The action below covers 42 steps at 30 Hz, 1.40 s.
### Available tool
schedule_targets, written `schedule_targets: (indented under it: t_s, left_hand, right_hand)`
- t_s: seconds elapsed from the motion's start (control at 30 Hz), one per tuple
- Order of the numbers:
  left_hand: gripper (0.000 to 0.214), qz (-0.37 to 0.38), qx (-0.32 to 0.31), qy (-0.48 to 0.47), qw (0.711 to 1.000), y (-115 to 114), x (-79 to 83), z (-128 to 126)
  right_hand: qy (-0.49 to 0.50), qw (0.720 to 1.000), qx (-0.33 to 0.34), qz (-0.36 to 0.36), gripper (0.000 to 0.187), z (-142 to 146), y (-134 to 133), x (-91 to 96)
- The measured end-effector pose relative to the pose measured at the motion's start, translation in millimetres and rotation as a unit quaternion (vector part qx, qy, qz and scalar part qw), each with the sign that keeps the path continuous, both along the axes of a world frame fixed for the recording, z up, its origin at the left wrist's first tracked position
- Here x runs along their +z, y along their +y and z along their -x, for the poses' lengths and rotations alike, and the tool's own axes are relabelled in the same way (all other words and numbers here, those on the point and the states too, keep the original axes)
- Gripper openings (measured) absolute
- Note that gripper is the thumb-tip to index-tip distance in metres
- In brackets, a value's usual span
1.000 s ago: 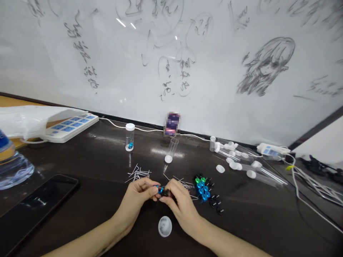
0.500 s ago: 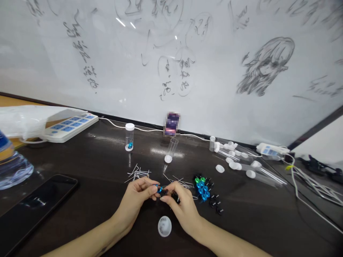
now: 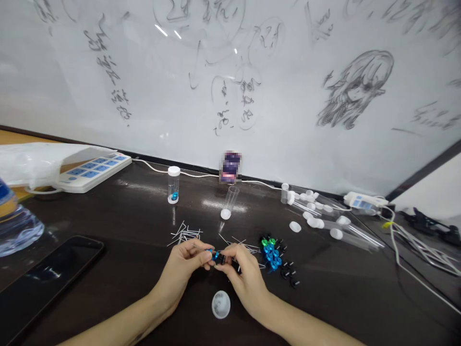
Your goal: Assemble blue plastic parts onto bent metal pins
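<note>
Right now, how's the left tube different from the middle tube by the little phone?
The left tube has a white cap on top; the middle tube shows none at its far end. The left tube holds a blue bit; no blue bit shows in the middle tube. Both are clear, with white at the near end.
</note>
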<state>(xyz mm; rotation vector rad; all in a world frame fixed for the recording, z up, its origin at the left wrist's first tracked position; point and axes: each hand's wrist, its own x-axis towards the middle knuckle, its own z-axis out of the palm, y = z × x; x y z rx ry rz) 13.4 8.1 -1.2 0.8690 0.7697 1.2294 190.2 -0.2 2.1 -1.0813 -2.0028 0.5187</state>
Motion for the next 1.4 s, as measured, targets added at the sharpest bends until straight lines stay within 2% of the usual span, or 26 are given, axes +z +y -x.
schedule_targets:
  t_s: [0.17,0.3,0.37,0.47,0.57,0.63,0.77,0.87,1.1,1.27,1.4]
  left_hand:
    - [0.011,0.003,-0.013,0.003,1.0,1,-1.4,0]
    - [0.008,-0.001,-0.01,-0.003,1.0,1,-1.6,0]
    - [0.008,0.001,-0.011,-0.004,1.0,0,-0.8,1]
    - [0.008,0.002,-0.017,-0.002,1.0,0,0.3,1]
    - [0.009,0.002,-0.02,0.003,1.0,0,0.5,0]
    - [0.009,0.0,-0.018,0.003,1.0,0,0.3,1]
    - [0.007,-0.005,-0.013,0.0,1.0,0,0.0,1]
    - [0.008,-0.002,-0.015,0.003,1.0,-1,0.2,1]
    - [0.01,0.0,-0.023,-0.006,1.0,-1,1.8,0]
    - [0.013,0.018,-0.004,-0.029,0.999,0,-0.4,1]
    - [0.014,0.019,0.002,-0.031,0.999,1,-0.3,1]
  right_hand:
    - [-0.028,0.998,0.011,0.05,0.029,0,0,6.1]
    - [-0.009,1.0,0.002,0.018,0.009,0,0,0.7]
    - [0.004,1.0,0.007,-0.004,0.005,0,1,-1.6]
    - [-0.002,1.0,0.001,0.01,0.007,0,1,0.5]
    - [-0.022,0.999,0.007,0.038,0.025,0,1,5.2]
    - [-0.03,0.999,0.011,0.038,0.03,0,1,6.5]
    - [-0.018,1.0,0.006,-0.013,0.009,0,1,4.5]
    - [-0.015,0.998,0.029,-0.055,0.005,1,1,4.3]
    - [-0.013,1.0,0.001,-0.016,0.003,1,-2,4.7]
    - [0.013,1.0,-0.007,0.014,0.022,1,1,-2.9]
    - [0.005,1.0,-0.013,-0.007,0.007,1,0,-2.1]
